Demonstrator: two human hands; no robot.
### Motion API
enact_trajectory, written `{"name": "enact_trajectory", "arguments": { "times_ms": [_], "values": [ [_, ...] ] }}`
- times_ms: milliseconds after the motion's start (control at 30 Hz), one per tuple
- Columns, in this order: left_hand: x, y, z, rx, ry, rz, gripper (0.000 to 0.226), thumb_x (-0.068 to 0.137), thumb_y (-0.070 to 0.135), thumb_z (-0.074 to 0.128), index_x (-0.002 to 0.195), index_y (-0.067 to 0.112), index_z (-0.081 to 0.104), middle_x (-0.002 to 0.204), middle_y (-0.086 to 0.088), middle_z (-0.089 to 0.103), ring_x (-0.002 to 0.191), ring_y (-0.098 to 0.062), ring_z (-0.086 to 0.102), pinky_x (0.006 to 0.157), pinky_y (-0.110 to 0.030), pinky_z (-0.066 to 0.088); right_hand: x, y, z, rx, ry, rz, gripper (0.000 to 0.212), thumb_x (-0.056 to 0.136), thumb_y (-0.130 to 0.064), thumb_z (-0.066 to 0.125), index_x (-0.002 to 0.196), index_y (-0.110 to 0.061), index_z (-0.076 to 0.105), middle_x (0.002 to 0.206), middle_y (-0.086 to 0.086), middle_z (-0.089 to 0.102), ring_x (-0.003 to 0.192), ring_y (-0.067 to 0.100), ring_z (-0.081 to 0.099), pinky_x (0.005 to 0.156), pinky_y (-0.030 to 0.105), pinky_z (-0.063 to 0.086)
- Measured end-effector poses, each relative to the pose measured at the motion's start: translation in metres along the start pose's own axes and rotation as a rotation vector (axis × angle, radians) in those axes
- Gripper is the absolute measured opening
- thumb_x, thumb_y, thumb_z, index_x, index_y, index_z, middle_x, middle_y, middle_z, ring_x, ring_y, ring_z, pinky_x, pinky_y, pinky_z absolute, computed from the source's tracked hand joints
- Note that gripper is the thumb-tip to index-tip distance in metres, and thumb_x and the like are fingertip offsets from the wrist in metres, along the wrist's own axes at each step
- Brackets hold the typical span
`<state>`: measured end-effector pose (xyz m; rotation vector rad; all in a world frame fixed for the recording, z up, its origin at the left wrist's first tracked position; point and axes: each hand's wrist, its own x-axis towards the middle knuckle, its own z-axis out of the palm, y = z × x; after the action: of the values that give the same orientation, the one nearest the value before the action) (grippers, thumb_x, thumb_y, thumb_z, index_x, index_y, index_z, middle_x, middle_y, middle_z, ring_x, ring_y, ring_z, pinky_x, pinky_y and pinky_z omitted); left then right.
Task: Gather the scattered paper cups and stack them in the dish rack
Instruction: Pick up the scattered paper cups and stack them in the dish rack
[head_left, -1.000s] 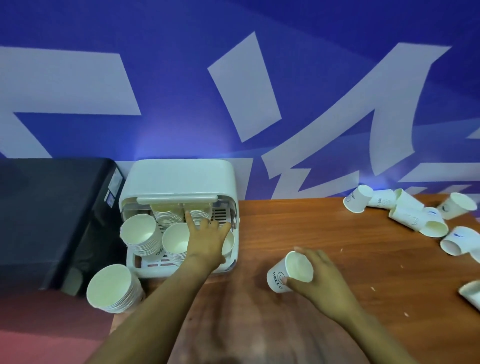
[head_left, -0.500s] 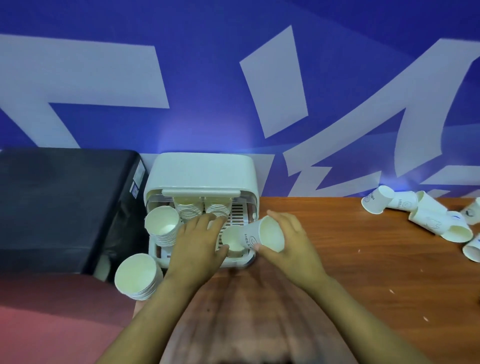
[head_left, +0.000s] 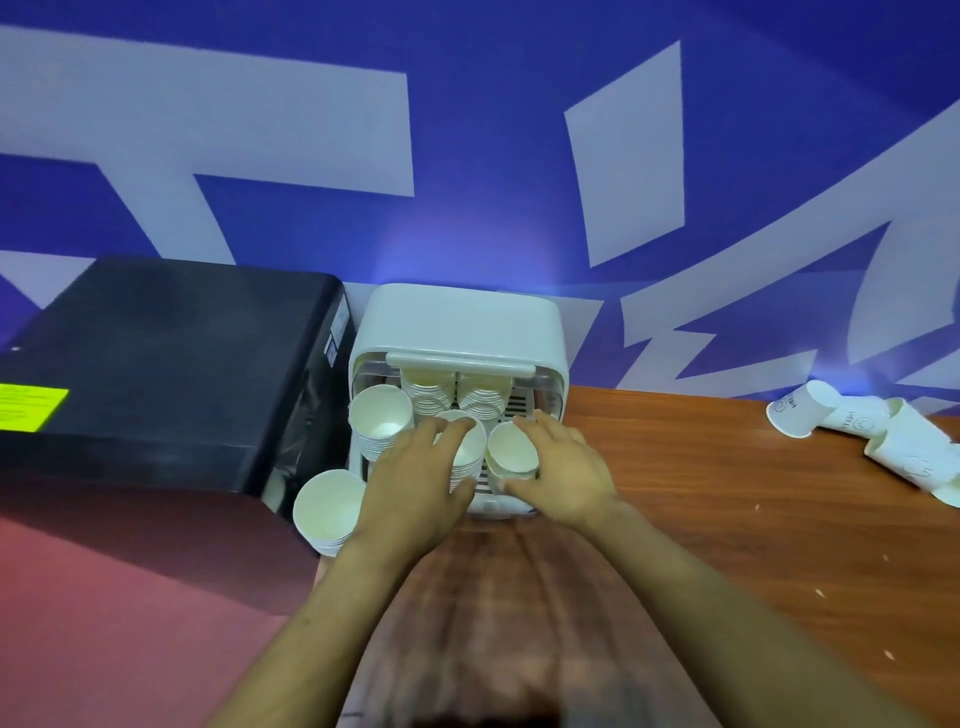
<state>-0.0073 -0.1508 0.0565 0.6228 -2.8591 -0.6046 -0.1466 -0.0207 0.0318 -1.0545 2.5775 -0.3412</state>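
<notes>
Left of both hands, a black case (head_left: 156, 364) stands against the wall, and a stack of cups (head_left: 327, 506) sits off the table edge, just outside the white dish rack (head_left: 457, 322). Another stack (head_left: 380, 415) stands at the rack's left front corner, mouth up, just left of the left hand (head_left: 415, 483).

Left hand: fingers curled around the middle stack (head_left: 467, 457), thumb on its right side. Grip is partly closed and appears to steady that stack rather than lift it.

Right hand (head_left: 561, 467): fingers and thumb closed around a single cup (head_left: 511, 449), mouth tilted toward the camera. The cup sits at the rack's right front, touching the middle stack or just beside it; whether it is already seated on cups below cannot be told.

Behind both grips, two more stacks (head_left: 431, 395) fill the rear of the rack under the raised lid.

Far right of the right hand, well apart across the wooden table (head_left: 727, 493), the loose cups (head_left: 852, 421) lie on their sides, long axes roughly along the wall. The right hand is the nearer one for the next reach. Judged by the cups remaining, the task is well along but not finished.
</notes>
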Motion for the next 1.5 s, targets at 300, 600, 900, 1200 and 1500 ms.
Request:
{"name": "enact_trajectory", "arguments": {
  "times_ms": [300, 600, 900, 1200, 1500],
  "values": [
    [-0.029, 0.032, 0.000, -0.039, -0.207, 0.053, 0.051, 0.090, 0.035, 0.055, 0.137, 0.029, 0.039, 0.135, 0.002, 0.050, 0.121, -0.022, 0.048, 0.094, -0.034, 0.043, -0.077, 0.035, -0.012, -0.021, -0.308, -0.010, 0.050, 0.086, -0.040, 0.062, 0.133, -0.025, 0.049, 0.136, 0.001, 0.053, 0.123, 0.017, 0.049, 0.101, 0.028, 0.041],
    [-0.058, 0.126, 0.034, -0.062, -0.261, 0.082, 0.042, 0.089, 0.039, 0.056, 0.128, 0.027, 0.045, 0.128, 0.003, 0.055, 0.116, -0.018, 0.054, 0.093, -0.035, 0.046, -0.151, 0.102, -0.038, 0.085, -0.242, 0.011, 0.051, 0.086, -0.039, 0.062, 0.133, -0.023, 0.050, 0.132, 0.000, 0.056, 0.118, 0.013, 0.053, 0.101, 0.025, 0.041],
    [-0.085, 0.317, 0.128, 0.001, -0.368, 0.144, 0.043, 0.089, 0.040, 0.056, 0.129, 0.027, 0.046, 0.130, 0.002, 0.056, 0.120, -0.019, 0.053, 0.094, -0.031, 0.046, -0.283, 0.280, -0.086, 0.249, 0.020, 0.048, 0.030, 0.086, -0.034, 0.064, 0.116, -0.031, 0.060, 0.102, -0.014, 0.059, 0.086, 0.003, 0.055, 0.085, 0.026, 0.048],
    [-0.097, 0.430, 0.183, 0.041, -0.475, 0.213, 0.048, 0.089, 0.041, 0.056, 0.133, 0.027, 0.043, 0.134, 0.000, 0.052, 0.123, -0.023, 0.051, 0.093, -0.033, 0.043, -0.345, 0.385, -0.097, 0.334, 0.075, 0.176, 0.027, 0.083, -0.031, 0.068, 0.110, -0.031, 0.064, 0.099, -0.011, 0.061, 0.088, 0.003, 0.058, 0.085, 0.030, 0.050],
    [-0.067, 0.466, 0.226, -0.039, -0.581, 0.232, 0.049, 0.086, 0.038, 0.059, 0.131, 0.025, 0.044, 0.131, -0.001, 0.052, 0.121, -0.024, 0.052, 0.096, -0.036, 0.046, -0.357, 0.445, -0.115, 0.250, -0.023, 0.297, 0.037, 0.085, -0.037, 0.063, 0.120, -0.029, 0.057, 0.114, -0.010, 0.059, 0.094, 0.007, 0.058, 0.082, 0.026, 0.049]
  ]
}}
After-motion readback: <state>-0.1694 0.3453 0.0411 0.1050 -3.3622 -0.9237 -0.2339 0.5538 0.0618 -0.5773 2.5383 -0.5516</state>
